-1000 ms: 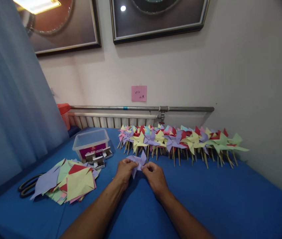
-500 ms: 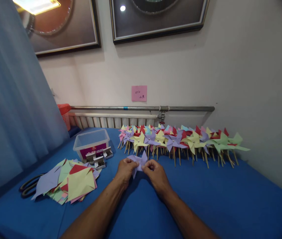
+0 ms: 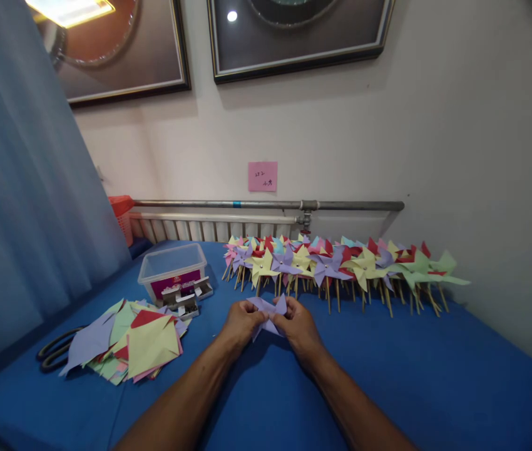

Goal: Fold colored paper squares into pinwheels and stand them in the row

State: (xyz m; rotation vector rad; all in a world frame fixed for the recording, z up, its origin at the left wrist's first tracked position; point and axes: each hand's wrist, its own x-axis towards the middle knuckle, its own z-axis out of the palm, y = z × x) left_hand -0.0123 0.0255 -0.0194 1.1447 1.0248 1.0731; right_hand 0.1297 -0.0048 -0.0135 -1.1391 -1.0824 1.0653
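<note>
**Purple pinwheel (image 3: pixel 267 307) held from both sides above the tabletop (image 3: pixel 388 382)**

Take the purple pinwheel as the middle of the clock, with 12 o'clock straight ahead of the person. It is near the centre of the blue tabletop, folded into points, one standing up on its right side. Whether its lower edge touches the tabletop, I cannot tell.

The left hand (image 3: pixel 241 324) comes in from 8 o'clock, its fingers pinching the paper, thumb on the near face. The right hand (image 3: pixel 300 324) comes in from 4 o'clock, its fingers pinching the other side, thumb towards the person. The two thumbs are near each other, and part of the fold is hidden behind them.

From 11 o'clock round almost to 3 runs a dense row of pinwheels (image 3: pixel 328 265) in yellow, purple, red, pink, blue and green, heads up on thin sticks, some leaning.

At 9 o'clock is a loose pile of paper (image 3: pixel 151 341), a yellow sheet on top. Beyond it, dark scissors (image 3: pixel 54 357) show only their handles. At 10 o'clock stands a clear tub (image 3: pixel 156 266) with a purple label, and small open boxes (image 3: pixel 188 309) sit just in front of it. A pink note (image 3: pixel 262 176) is on the wall (image 3: pixel 332 131) at 12 o'clock, above a metal pipe (image 3: pixel 266 205).
</note>
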